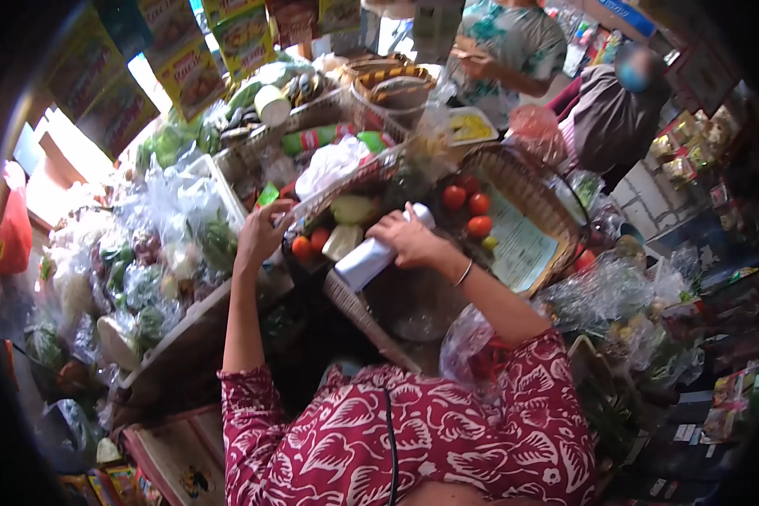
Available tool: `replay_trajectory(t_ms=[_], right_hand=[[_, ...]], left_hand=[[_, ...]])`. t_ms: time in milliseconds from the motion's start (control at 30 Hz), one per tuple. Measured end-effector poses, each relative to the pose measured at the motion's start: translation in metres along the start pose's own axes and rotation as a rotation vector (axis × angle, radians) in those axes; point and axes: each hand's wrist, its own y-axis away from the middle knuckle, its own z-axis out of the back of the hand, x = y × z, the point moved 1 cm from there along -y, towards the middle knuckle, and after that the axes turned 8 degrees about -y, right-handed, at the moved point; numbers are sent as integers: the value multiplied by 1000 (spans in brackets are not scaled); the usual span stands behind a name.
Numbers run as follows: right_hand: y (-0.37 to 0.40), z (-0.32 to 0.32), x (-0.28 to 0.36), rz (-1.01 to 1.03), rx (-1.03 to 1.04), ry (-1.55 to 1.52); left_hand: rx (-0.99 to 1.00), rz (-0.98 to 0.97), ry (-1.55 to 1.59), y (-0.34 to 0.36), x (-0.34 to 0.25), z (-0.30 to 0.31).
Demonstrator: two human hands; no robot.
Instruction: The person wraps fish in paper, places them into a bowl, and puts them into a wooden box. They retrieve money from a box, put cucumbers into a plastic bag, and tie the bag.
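Note:
My right hand (411, 239) is closed over a long white block-like pack (366, 265), which lies slanted above the edge of a basket. Its exact kind does not show. My left hand (263, 236) is raised at the near corner of a crate (346, 179), its fingers bent with a gap between thumb and forefinger. Nothing clear shows in it. Between my hands are a pale green vegetable (352, 210), a whitish chunk (342, 243) and red tomatoes (302, 247). More tomatoes (478, 204) lie to the right of my right hand.
Bagged vegetables (160, 244) pile up on the left. A wicker basket (557, 202) with a printed sheet (519, 240) stands on the right, clear plastic bags (599, 291) beyond it. Seasoning packets (190, 76) hang above. Two people (514, 51) are across the stall.

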Motion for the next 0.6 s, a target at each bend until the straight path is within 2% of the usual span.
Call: replay_trajectory(t_ms=[233,600], right_hand=[[26,12,-2,-58,-69,-108],[93,40,-6,-331,-144,-143]], left_hand=[[-35,-11,53,1,1,-2],[-39,-9,81,2,0,-2]])
